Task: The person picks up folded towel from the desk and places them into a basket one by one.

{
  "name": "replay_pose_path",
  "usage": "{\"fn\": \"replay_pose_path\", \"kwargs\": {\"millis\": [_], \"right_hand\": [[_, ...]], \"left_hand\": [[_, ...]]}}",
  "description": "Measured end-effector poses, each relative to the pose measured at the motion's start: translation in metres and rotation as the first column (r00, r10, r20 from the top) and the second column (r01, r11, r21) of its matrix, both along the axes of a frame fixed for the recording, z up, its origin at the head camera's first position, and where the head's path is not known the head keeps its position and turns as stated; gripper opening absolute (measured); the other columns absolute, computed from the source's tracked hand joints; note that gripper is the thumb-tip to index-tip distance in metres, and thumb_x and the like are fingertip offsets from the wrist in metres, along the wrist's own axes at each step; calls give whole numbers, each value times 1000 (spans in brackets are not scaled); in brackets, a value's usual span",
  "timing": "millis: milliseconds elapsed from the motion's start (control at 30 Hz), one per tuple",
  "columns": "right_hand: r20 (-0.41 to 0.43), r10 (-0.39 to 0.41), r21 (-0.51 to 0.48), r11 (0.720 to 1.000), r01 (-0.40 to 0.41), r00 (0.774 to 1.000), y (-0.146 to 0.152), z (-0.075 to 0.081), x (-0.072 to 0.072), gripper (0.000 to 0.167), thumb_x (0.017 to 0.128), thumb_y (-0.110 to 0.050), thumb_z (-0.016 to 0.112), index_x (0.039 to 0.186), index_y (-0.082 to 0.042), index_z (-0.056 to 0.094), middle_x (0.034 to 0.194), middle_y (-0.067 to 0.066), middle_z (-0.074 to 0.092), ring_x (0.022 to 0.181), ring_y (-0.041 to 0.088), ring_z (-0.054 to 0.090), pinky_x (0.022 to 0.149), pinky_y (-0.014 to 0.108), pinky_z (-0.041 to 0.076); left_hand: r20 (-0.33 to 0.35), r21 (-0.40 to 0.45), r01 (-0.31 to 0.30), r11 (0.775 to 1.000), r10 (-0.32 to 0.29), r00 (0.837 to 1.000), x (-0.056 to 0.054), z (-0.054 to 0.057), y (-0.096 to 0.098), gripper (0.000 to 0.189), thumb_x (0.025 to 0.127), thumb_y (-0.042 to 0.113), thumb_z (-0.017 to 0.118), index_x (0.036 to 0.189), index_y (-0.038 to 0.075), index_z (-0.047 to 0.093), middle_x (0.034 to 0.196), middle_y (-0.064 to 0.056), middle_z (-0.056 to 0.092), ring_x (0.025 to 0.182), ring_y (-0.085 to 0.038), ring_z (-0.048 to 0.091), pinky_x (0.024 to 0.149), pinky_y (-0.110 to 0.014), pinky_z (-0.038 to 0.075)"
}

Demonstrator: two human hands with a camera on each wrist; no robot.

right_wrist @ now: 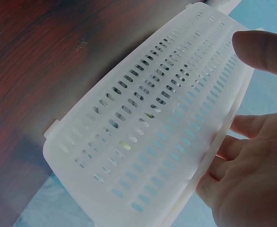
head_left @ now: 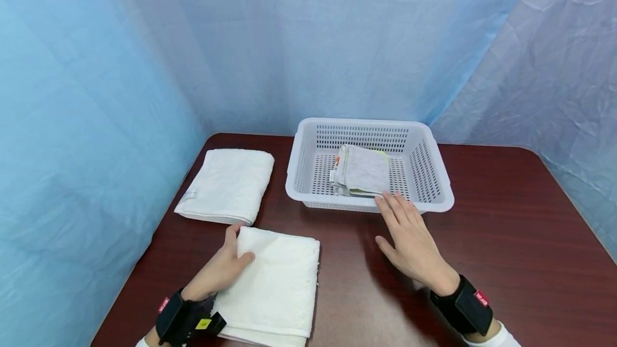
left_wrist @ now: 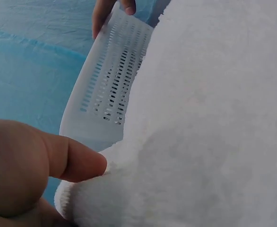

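Observation:
My left hand point(head_left: 223, 268) grips the left edge of a folded white towel point(head_left: 277, 285) on the table's near side. The thumb lies on top of the cloth; the other fingers are mostly hidden. In the left wrist view the towel point(left_wrist: 214, 113) fills the right side. My right hand point(head_left: 412, 245) touches the front rim of a white plastic basket point(head_left: 366, 121), its fingers nearly straight and reaching over the rim. In the right wrist view the thumb is apart from the slotted wall of the basket point(right_wrist: 143, 101). Folded grey cloth point(head_left: 368, 170) lies inside the basket.
Another folded white towel point(head_left: 231, 181) lies at the back left, just beyond my left hand. Everything stands on a dark reddish-brown table point(head_left: 511, 218). Blue curtain fabric point(head_left: 308, 42) hangs behind the table and along its sides.

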State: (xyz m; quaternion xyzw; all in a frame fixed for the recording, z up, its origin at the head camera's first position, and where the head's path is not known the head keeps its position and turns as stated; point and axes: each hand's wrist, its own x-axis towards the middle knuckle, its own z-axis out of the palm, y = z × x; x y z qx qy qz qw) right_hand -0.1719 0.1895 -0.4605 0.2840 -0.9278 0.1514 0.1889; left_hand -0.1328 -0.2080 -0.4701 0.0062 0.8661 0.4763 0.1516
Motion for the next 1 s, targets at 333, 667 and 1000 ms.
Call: {"fn": "replay_pose_path", "kwargs": {"millis": [333,667,1000], "right_hand": [[6,9,-6,1000,-9,1000,0,0,0,82,81,-12,76,150,3,35,153,24,36,144,40,26,117,50,17],[50,11,-18,1000,-10,999,1,3,1,81,84,-12,75,152,2,33,155,24,32,144,43,25,116,54,18],[135,-13,-57,998,21,991,-2,6,5,80,87,-12,73,153,0,30,159,25,25,150,40,11,118,54,13]], "left_hand": [[13,127,71,989,-73,997,3,-2,4,77,95,-4,51,150,0,-3,152,-33,18,137,-42,28,105,-54,28],[-35,75,87,993,-85,996,0,-1,14,76,95,-5,50,152,3,1,153,-33,22,136,-39,34,105,-51,31],[-41,89,85,992,-82,996,0,-2,22,75,96,-5,49,154,5,1,155,-32,21,140,-40,31,106,-51,30]]}}
